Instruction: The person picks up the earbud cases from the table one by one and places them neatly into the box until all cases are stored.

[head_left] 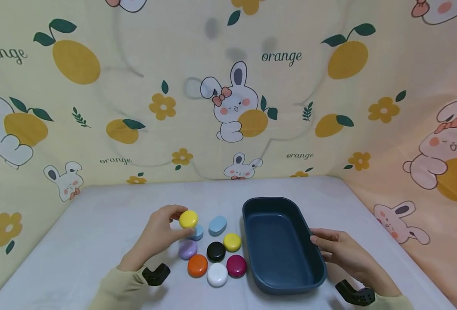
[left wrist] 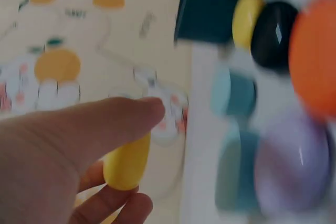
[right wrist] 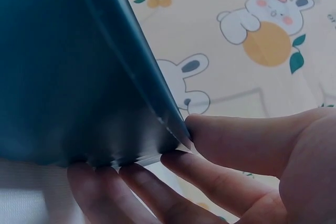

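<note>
In the head view my left hand (head_left: 156, 234) pinches a glossy yellow rounded disc (head_left: 188, 219) between thumb and fingers, raised over the group of pieces. Up close in the left wrist view, the same yellow disc (left wrist: 127, 166) shows edge-on under the thumb. My right hand (head_left: 342, 254) touches the right side of a dark blue rectangular box (head_left: 280, 245), which has nothing inside. Seen from the right wrist, the extended fingers (right wrist: 157, 192) lie along the outer wall of the box (right wrist: 79, 93), with the thumb at its rim.
Left of the box lie two light blue pieces (head_left: 217, 225), a purple one (head_left: 188, 249), a black one (head_left: 216, 251), another yellow one (head_left: 232, 242), an orange one (head_left: 197, 265), a white one (head_left: 217, 274) and a dark red one (head_left: 236, 265). A printed cloth (head_left: 212, 163) rises behind the white table.
</note>
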A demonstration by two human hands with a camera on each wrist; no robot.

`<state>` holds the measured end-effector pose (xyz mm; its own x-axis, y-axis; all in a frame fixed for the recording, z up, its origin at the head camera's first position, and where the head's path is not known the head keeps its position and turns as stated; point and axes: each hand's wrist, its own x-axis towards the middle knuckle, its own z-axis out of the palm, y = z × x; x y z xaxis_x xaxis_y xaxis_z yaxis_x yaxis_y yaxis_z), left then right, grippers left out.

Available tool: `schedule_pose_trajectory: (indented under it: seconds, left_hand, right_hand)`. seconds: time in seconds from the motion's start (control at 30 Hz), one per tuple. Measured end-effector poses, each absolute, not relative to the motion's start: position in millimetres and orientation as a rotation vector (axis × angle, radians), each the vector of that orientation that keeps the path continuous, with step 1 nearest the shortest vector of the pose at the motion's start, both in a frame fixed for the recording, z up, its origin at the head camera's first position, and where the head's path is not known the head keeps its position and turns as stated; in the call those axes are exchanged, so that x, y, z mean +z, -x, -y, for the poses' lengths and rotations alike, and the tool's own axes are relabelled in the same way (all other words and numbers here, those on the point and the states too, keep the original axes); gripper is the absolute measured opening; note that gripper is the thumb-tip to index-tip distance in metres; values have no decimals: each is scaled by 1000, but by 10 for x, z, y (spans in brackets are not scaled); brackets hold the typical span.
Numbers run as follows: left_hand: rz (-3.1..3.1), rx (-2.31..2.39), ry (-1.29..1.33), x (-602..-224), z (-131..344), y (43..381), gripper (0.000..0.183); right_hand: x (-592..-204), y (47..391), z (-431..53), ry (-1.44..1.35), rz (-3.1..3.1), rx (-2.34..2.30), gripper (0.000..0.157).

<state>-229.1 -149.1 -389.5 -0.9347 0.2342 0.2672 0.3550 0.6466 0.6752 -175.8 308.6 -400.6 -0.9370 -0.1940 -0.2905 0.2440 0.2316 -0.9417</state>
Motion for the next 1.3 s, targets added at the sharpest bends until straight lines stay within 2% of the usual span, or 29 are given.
schedule_pose_trajectory:
  seconds: [0.6,1.3]
  left_hand:
    - [2601,-1287,881,-3761,421,2398,53]
    - [2663,-1360,1048,-3892,-3,2448,53]
  right_hand:
    - [-4018,1736,-3105,-50,-2168,-1759,69]
    - [-3984,1749,-3058,-110,-2184,-1762,66]
